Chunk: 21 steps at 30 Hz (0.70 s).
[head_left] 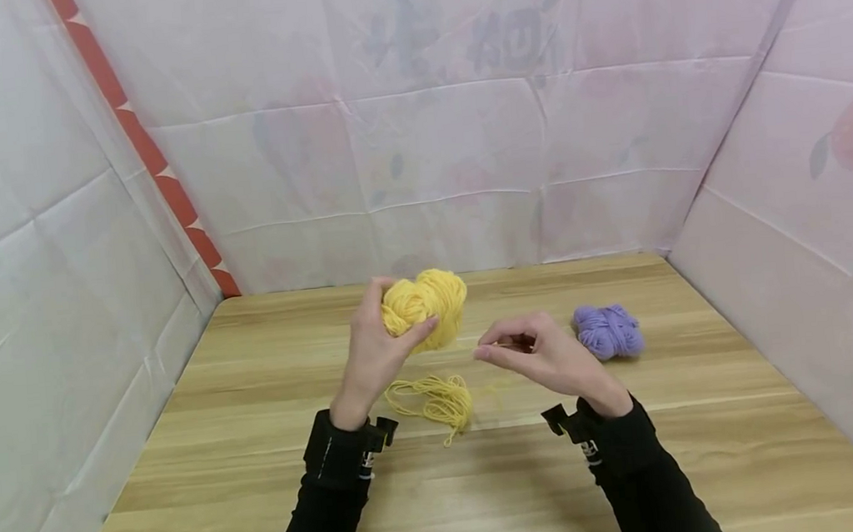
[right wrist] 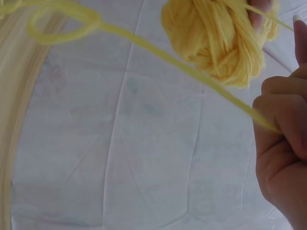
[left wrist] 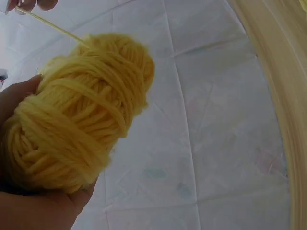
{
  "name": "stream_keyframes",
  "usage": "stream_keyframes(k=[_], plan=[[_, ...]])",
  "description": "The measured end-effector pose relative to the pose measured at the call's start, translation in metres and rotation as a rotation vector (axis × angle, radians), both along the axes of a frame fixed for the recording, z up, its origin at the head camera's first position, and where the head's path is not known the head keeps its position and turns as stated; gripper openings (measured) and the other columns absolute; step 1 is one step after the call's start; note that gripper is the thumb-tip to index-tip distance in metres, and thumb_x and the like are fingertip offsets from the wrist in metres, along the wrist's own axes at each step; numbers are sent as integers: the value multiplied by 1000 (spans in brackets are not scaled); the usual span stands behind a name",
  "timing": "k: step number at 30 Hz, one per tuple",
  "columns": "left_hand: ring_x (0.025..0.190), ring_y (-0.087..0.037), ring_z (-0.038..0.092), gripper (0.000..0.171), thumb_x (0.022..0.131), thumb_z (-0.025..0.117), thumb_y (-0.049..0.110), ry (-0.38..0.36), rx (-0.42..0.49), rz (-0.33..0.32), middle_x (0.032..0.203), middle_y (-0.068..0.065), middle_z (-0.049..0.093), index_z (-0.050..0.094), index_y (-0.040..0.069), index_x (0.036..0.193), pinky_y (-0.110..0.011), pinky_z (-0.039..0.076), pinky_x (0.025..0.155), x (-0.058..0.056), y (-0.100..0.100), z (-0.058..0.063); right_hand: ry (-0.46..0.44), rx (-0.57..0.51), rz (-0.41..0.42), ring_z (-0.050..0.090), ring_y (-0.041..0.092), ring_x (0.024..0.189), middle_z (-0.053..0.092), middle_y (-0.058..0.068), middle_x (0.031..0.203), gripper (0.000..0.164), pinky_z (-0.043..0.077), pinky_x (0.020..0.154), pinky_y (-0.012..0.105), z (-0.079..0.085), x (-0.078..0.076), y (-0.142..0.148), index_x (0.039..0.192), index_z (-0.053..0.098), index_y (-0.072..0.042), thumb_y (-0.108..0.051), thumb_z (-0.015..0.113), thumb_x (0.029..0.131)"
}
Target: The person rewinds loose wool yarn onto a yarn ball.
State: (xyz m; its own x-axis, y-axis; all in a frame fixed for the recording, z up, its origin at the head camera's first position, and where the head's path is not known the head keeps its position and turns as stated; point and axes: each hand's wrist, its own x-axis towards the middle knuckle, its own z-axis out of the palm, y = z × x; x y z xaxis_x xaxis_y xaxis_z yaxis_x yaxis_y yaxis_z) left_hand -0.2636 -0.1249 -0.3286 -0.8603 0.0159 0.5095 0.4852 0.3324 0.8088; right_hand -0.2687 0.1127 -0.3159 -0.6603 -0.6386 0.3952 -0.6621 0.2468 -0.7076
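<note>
My left hand grips a ball of yellow yarn above the table, thumb on its near side. In the left wrist view the ball shows its wound strands, with one strand stretched taut from its top to the other hand's fingertips. To the right, my right hand pinches that strand between thumb and fingers. The right wrist view shows a second length of the yarn running from its curled fingers to a loop. Beneath the hands, a loose bundle of yellow yarn lies on the table.
A purple yarn ball lies on the wooden table, just beyond my right hand. White printed sheets stand as walls at the back and both sides, with a red strip at the back left corner.
</note>
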Motion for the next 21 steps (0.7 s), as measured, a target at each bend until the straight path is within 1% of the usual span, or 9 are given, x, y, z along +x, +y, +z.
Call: stream_keyframes(k=[2, 4, 6, 9, 11, 14, 18, 21], plan=[[95, -23, 59, 54, 74, 82, 10, 19, -82, -30, 109, -12, 61, 51, 4, 118, -32, 52, 78, 0, 1, -1, 7, -15, -14, 35, 1, 53, 46, -5, 62, 12, 31, 45, 22, 1, -1, 1, 90, 71, -16, -6, 65, 90], [97, -22, 58, 53, 73, 83, 11, 31, -163, -67, 109, -10, 61, 53, 5, 117, -32, 50, 81, 0, 1, -1, 18, -35, -21, 34, 3, 52, 45, -5, 61, 13, 30, 44, 24, 2, -1, 2, 89, 71, -16, -5, 65, 90], [96, -20, 57, 53, 73, 84, 12, 31, -236, -108, 109, -9, 62, 54, 6, 116, -31, 49, 82, 1, 1, -1, 28, -52, -26, 33, 4, 51, 44, -5, 61, 14, 29, 44, 24, 2, -3, 3, 88, 71, -17, -4, 65, 90], [95, -18, 57, 53, 73, 84, 14, 27, -304, -193, 109, -8, 61, 54, 7, 116, -28, 51, 79, 2, 1, 0, 37, -70, -32, 32, 5, 51, 43, -6, 62, 15, 28, 45, 24, 3, -4, 4, 88, 71, -17, -3, 65, 89], [92, -16, 57, 52, 74, 83, 15, 16, -317, -254, 106, -6, 61, 54, 8, 116, -25, 52, 76, 2, 1, 0, 37, -76, -39, 31, 5, 51, 41, -6, 62, 14, 27, 45, 24, 2, -5, 5, 89, 71, -16, -4, 66, 89], [88, -14, 57, 49, 75, 83, 14, -9, -307, -360, 102, -4, 62, 55, 9, 115, -24, 53, 73, 4, 1, 0, 35, -87, -59, 29, 6, 51, 40, -6, 62, 13, 26, 45, 24, 1, -6, 6, 89, 71, -17, -5, 67, 89], [87, -12, 58, 48, 77, 81, 14, -68, -288, -495, 100, -2, 61, 54, 12, 115, -25, 55, 74, 6, 0, 0, 29, -113, -66, 30, 7, 50, 40, -4, 63, 11, 26, 45, 24, -2, -8, 7, 88, 71, -16, -6, 69, 87], [88, -12, 59, 48, 77, 81, 14, -104, -259, -579, 100, -2, 61, 53, 15, 116, -27, 56, 74, 7, -1, 0, 13, -135, -52, 31, 7, 49, 44, -4, 63, 10, 27, 43, 23, -4, -8, 6, 87, 71, -15, -6, 69, 87]])
